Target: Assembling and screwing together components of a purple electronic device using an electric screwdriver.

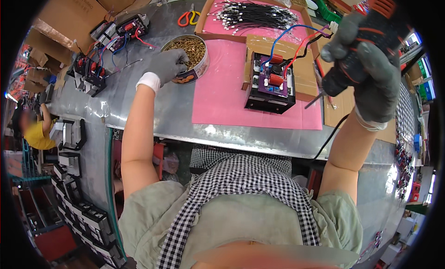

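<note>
My gloved left hand (164,66) reaches over the rim of a round tin (200,70) of small brass-coloured screws (191,47). Its fingers are bent together at the screws, and what lies between the tips is too small to make out. In my raised right hand (378,79), also gloved, is a black and orange power screwdriver (354,60), its thin bit pointing down and left. Between the hands, a black box-shaped electronic unit (266,101) rests on a pink sheet (218,109). It carries a purple circuit board (268,86) with red components, and blue, red and black wires rise from it.
Behind lies a cardboard tray (211,31) of black cables (255,14). Scissors (189,18) with red and yellow handles sit near the tin. More wired units (90,72) stand at left. A black cord (329,139) crosses the table's front edge. Another person (39,132) is far left.
</note>
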Motion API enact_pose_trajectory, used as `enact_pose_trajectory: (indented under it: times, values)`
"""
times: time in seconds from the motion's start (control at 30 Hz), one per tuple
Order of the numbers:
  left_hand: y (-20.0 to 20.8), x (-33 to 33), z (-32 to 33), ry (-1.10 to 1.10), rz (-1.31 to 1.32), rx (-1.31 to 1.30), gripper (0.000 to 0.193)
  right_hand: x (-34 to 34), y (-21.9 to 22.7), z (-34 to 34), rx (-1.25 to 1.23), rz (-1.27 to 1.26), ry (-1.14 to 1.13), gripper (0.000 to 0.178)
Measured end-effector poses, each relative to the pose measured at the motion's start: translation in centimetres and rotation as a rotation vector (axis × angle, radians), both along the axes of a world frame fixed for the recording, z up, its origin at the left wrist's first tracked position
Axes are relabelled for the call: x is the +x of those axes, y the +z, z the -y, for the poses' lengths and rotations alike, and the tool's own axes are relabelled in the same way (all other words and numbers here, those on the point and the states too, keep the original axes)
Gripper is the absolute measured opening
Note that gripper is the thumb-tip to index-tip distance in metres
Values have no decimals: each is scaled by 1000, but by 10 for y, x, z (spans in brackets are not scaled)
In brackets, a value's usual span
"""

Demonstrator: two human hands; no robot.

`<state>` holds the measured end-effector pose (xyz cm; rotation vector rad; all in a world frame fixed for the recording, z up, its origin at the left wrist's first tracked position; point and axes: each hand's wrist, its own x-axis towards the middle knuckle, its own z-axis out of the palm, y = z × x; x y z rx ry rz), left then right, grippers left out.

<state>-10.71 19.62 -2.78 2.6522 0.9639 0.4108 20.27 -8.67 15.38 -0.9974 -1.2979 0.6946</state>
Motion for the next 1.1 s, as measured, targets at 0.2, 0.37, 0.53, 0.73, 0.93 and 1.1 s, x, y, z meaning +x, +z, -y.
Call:
enact_pose_trajectory:
  times: [0.2, 0.37, 0.53, 0.73, 0.93, 1.1]
  values:
    - [8, 3, 2, 197, 195, -112, 16, -8, -7, -17, 33, 120, 91, 33]
    - [4, 2, 2, 196, 317, 155, 18, -25, -14, -31, 38, -42, 143, 34]
    - [25, 23, 50, 122, 531, -85, 13, -24, -37, -57, 302, 6, 154, 30]
    - [23, 48, 141, -123, 1134, -940, 19, -99, -1, -67, 489, -299, -102, 46]
    - [10, 60, 150, -218, 1365, -1153, 20, -90, -3, -64, 466, -300, -90, 49]
    - [8, 62, 152, -231, 1370, -1139, 20, -86, -5, -63, 449, -313, -60, 52]
